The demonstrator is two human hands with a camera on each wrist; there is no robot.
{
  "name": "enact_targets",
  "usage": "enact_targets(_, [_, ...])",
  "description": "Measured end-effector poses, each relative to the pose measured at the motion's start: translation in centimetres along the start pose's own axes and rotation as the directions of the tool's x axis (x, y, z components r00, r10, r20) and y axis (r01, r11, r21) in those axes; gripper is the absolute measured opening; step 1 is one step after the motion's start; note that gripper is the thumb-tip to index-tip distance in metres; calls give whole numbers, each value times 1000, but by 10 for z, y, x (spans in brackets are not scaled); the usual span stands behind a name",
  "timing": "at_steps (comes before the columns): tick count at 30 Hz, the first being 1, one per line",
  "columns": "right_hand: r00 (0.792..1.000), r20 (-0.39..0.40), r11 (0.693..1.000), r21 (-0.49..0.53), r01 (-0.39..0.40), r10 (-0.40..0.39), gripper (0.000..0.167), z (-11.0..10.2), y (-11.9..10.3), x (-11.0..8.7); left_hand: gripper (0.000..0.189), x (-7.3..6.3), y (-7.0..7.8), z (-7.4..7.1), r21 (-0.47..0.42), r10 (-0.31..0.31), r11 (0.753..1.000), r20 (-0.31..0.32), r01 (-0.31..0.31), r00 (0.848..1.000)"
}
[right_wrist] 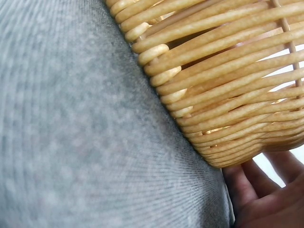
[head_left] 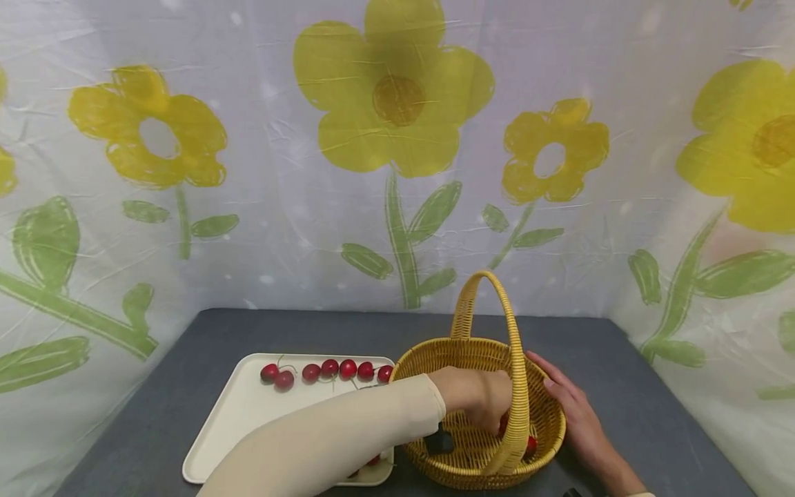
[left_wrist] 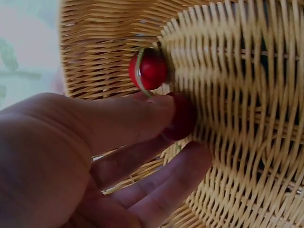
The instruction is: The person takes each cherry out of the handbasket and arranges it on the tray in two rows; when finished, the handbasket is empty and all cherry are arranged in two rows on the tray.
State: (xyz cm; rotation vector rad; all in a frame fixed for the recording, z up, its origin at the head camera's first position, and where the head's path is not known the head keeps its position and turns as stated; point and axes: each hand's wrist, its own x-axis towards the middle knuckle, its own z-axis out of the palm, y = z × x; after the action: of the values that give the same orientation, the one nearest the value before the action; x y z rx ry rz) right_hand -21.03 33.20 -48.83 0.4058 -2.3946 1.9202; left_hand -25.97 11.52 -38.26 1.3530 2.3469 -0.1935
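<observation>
My left hand [head_left: 481, 397] reaches down inside a yellow wicker basket [head_left: 450, 478]. In the left wrist view, its thumb and fingers pinch a dark red cherry [left_wrist: 184, 116] close to the woven wall. Another red cherry [left_wrist: 149, 70] with a pale green stem lies just beyond the held one. My right hand [head_left: 577, 417] rests along the outer right side of the basket, fingers extended against the weave; the right wrist view shows its fingers [right_wrist: 242, 185] partly hidden behind the rim. The sleeve and the basket's handle hide part of the inside.
A cream tray [head_left: 242, 421] stands left of the basket, with a row of cherries [head_left: 329, 368] along its far edge and some near its front, partly covered by the left sleeve [head_left: 335, 435]. A black object [head_left: 439, 442] shows by the left wrist. The table [head_left: 633, 386] is dark grey.
</observation>
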Motion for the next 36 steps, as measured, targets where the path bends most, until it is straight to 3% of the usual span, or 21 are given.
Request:
enact_targets(4, [1000, 0, 1000, -16, -11, 11, 56, 1, -1, 0, 16, 2, 3, 2, 30, -48, 998, 20, 47, 999])
enact_targets(9, [1000, 2, 1000, -13, -5, 5, 56, 0, -1, 0, 9, -1, 1, -1, 17, -48, 999, 20, 48, 999])
enact_targets(14, [1000, 6, 1000, -8, 7, -7, 55, 0, 0, 0, 12, -8, -3, -1, -28, 27, 999, -58, -29, 998])
enact_targets(17, [1000, 8, 1000, -6, 9, -9, 55, -1, 0, 0, 18, -13, -5, -1, -61, 68, 995, -117, -75, 991])
enact_targets(20, [1000, 11, 1000, -3, 6, -5, 55, 0, 0, 0, 13, -21, -7, -1, -98, 91, 989, -152, -106, 984])
enact_targets(25, [1000, 10, 1000, 7, -8, 8, 56, 1, 0, 1, 15, -38, -11, 1, -123, 140, 978, -215, -169, 966])
enact_targets(30, [1000, 10, 1000, 7, -18, 18, 56, 1, -1, 2, 10, -53, -19, 8, -167, 222, 945, -306, -281, 926])
enact_targets(36, [1000, 4, 1000, -3, -16, 16, 56, 1, -1, 1, 29, -66, -29, 16, -292, 186, 909, -357, -298, 916])
